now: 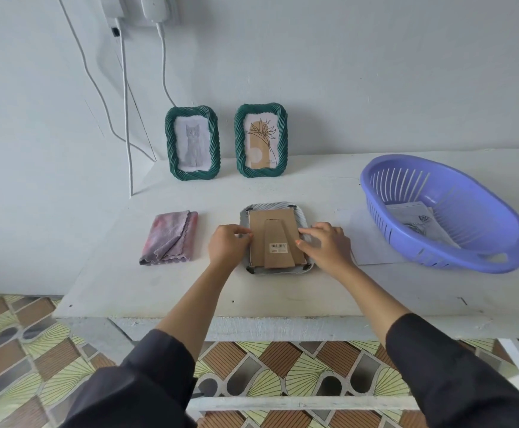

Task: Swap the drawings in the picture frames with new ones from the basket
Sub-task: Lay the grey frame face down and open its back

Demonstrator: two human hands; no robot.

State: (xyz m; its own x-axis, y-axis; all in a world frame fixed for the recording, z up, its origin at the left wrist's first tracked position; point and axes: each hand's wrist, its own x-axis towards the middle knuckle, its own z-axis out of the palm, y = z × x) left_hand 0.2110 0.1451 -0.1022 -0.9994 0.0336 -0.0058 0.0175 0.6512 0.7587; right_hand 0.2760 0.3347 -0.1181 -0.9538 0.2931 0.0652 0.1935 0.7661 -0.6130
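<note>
Face-down picture frame [275, 207], both hands engaged.
Left hand [227, 246]: curled fingers at cardboard backing's [259, 230] left edge, grip unclear; right hand [326, 246]: straighter fingertips press its right edge.

One wide-angle view, worn on the person's head. It looks forward and down across the white table [282, 298] toward the wall [344, 72], from close above the table's near edge; the floor [20, 350] shows below.
</note>
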